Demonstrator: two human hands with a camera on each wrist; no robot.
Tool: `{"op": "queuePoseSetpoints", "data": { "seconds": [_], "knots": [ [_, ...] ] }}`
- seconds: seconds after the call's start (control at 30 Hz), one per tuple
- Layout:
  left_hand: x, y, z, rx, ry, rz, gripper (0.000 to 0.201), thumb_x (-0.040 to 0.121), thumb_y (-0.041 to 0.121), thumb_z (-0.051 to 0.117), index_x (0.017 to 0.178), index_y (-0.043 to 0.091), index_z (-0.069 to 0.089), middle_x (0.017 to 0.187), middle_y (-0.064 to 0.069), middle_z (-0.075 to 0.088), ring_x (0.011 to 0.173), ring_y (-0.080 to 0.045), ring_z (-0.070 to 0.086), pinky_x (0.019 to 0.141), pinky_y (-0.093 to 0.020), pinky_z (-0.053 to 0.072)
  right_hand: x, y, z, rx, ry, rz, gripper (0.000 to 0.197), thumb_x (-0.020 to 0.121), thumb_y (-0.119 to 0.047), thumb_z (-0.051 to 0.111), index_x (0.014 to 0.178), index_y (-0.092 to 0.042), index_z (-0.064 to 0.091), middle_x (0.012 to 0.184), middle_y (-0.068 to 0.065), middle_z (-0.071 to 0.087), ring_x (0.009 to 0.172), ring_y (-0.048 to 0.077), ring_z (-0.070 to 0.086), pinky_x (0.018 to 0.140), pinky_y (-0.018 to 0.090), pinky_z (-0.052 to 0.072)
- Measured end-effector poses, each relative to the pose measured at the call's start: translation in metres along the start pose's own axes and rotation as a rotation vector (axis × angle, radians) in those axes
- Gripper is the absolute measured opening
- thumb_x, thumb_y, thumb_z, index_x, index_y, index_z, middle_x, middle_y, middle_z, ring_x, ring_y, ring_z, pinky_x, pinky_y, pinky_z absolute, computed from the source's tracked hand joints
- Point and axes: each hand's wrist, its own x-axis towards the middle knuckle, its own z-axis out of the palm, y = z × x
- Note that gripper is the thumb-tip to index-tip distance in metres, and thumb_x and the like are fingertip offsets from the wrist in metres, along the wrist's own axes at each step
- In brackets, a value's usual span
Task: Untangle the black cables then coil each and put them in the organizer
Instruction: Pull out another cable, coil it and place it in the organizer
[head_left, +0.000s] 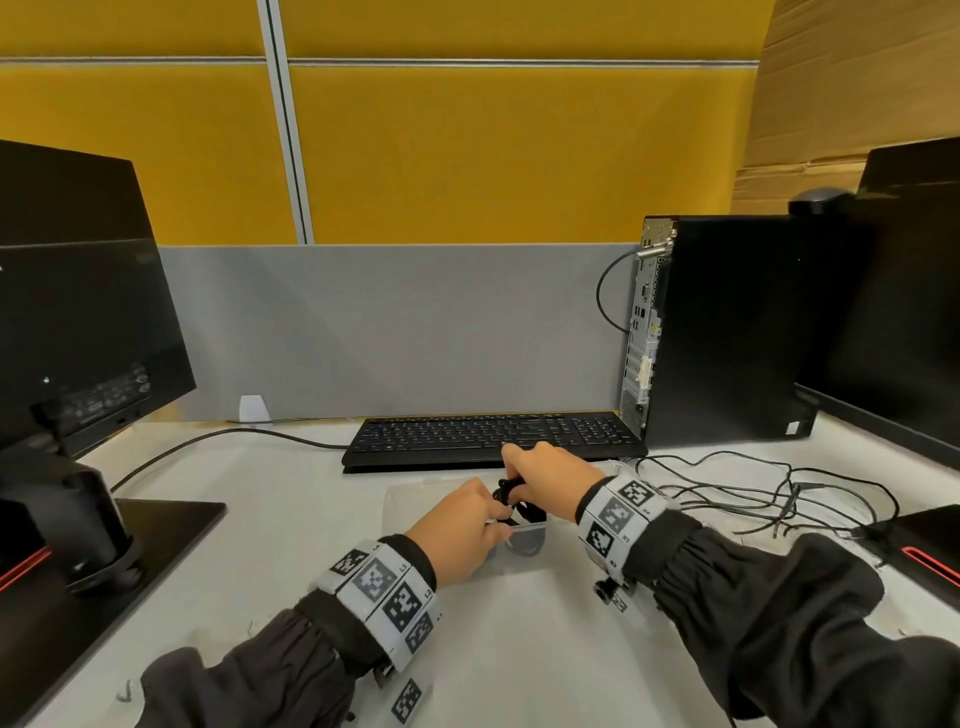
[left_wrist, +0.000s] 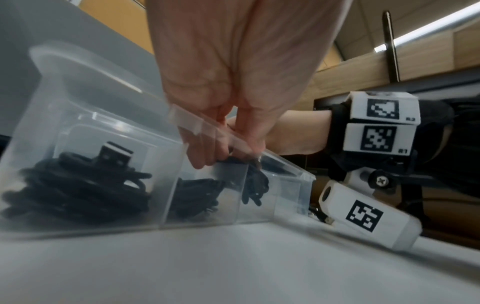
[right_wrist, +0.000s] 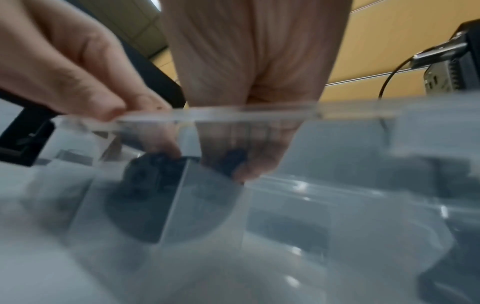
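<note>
Over the clear plastic compartment organizer (head_left: 415, 499) on the white worktop (head_left: 291, 525), my left hand (head_left: 457, 530) and right hand (head_left: 550, 475) both pinch one coiled black cable (head_left: 511, 493) with curled fingers (left_wrist: 200, 152).

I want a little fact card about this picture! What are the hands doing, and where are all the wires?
left hand: holds the bundle and the box rim
right hand: grips the same bundle from above
cable bundle: black, going down into the clear box
clear box: divided into sections; two already hold coiled black cables
loose cables: still tangled on the desk, right of the box
keyboard: behind the box
computer tower: standing at the right
</note>
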Motion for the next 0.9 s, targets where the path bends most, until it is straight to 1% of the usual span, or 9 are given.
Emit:
{"op": "queuePoseSetpoints", "data": {
  "seconds": [0.13, 0.23, 0.33, 0.4, 0.53, 0.67, 0.73, 0.83, 0.9],
  "knots": [
    [0.003, 0.005, 0.006, 0.084, -0.035, 0.025, 0.035, 0.102, 0.022, 0.033, 0.124, 0.008, 0.057, 0.124, -0.009, 0.045, 0.100, -0.013, 0.039, 0.085, -0.012, 0.024, -0.004, 0.000, 0.007, -0.096, 0.046, -0.016, 0.021, 0.093, -0.020, 0.053, 0.112, -0.010, 0.058, 0.113, 0.014, 0.057, 0.101, 0.031, 0.058, 0.070, 0.030, 0.037],
    [0.005, 0.004, 0.005, 0.137, -0.039, 0.018, 0.037, 0.102, 0.024, 0.034, 0.125, 0.010, 0.057, 0.128, -0.007, 0.045, 0.112, -0.019, 0.046, 0.089, -0.018, 0.028, -0.001, 0.002, 0.006, -0.131, 0.043, -0.043, 0.026, 0.094, -0.010, 0.053, 0.117, -0.013, 0.063, 0.121, 0.012, 0.052, 0.108, 0.029, 0.055, 0.073, 0.031, 0.040],
    [0.004, 0.001, 0.004, 0.194, -0.046, 0.034, 0.037, 0.102, 0.027, 0.033, 0.129, 0.015, 0.055, 0.127, -0.005, 0.046, 0.113, -0.021, 0.044, 0.094, -0.024, 0.031, -0.001, 0.003, 0.006, -0.139, -0.003, -0.020, 0.031, 0.093, -0.004, 0.051, 0.120, -0.012, 0.062, 0.119, 0.013, 0.057, 0.106, 0.029, 0.058, 0.084, 0.034, 0.047],
    [0.003, -0.001, 0.005, 0.244, -0.063, 0.053, 0.038, 0.102, 0.027, 0.029, 0.131, 0.017, 0.052, 0.127, -0.005, 0.047, 0.113, -0.023, 0.044, 0.094, -0.026, 0.032, -0.002, 0.004, 0.007, -0.133, 0.021, -0.006, 0.028, 0.093, -0.002, 0.049, 0.119, -0.010, 0.059, 0.118, 0.015, 0.058, 0.105, 0.030, 0.059, 0.082, 0.034, 0.046],
    [0.007, -0.003, 0.006, 0.198, -0.073, 0.060, 0.038, 0.102, 0.029, 0.031, 0.133, 0.017, 0.048, 0.127, -0.006, 0.053, 0.114, -0.022, 0.048, 0.097, -0.031, 0.037, 0.001, 0.008, 0.011, -0.160, -0.013, -0.037, 0.024, 0.094, -0.010, 0.050, 0.112, -0.013, 0.064, 0.113, 0.012, 0.061, 0.101, 0.029, 0.060, 0.075, 0.032, 0.044],
    [0.007, 0.000, 0.004, 0.210, -0.097, 0.078, 0.037, 0.102, 0.030, 0.030, 0.128, 0.017, 0.052, 0.123, -0.006, 0.054, 0.113, -0.021, 0.049, 0.095, -0.030, 0.037, -0.004, 0.032, 0.006, 0.134, -0.124, -0.082, 0.028, 0.095, -0.022, 0.053, 0.121, -0.020, 0.062, 0.121, -0.001, 0.063, 0.102, 0.010, 0.055, 0.090, 0.026, 0.042],
    [0.006, -0.001, 0.002, 0.208, -0.108, 0.088, 0.038, 0.102, 0.030, 0.029, 0.128, 0.016, 0.053, 0.122, -0.006, 0.053, 0.112, -0.021, 0.049, 0.097, -0.031, 0.037, -0.016, 0.051, -0.009, 0.347, 0.031, -0.064, 0.028, 0.095, -0.024, 0.052, 0.121, -0.019, 0.062, 0.120, -0.003, 0.063, 0.096, 0.005, 0.054, 0.082, 0.016, 0.043],
    [0.007, -0.003, 0.004, 0.187, -0.113, 0.088, 0.039, 0.102, 0.029, 0.027, 0.127, 0.015, 0.053, 0.120, -0.007, 0.052, 0.110, -0.021, 0.051, 0.097, -0.031, 0.039, -0.040, 0.092, -0.036, 0.468, 0.308, 0.182, 0.024, 0.097, -0.024, 0.048, 0.115, -0.019, 0.061, 0.101, -0.002, 0.063, 0.076, 0.004, 0.055, 0.055, 0.010, 0.039],
    [0.006, -0.003, 0.004, 0.172, -0.114, 0.081, 0.039, 0.103, 0.029, 0.026, 0.126, 0.014, 0.053, 0.119, -0.007, 0.051, 0.109, -0.021, 0.051, 0.095, -0.030, 0.038, -0.055, 0.116, -0.043, 0.338, 0.222, 0.360, 0.026, 0.098, -0.025, 0.045, 0.116, -0.016, 0.060, 0.090, -0.005, 0.056, 0.067, 0.003, 0.050, 0.051, 0.013, 0.037]
  ]
}}
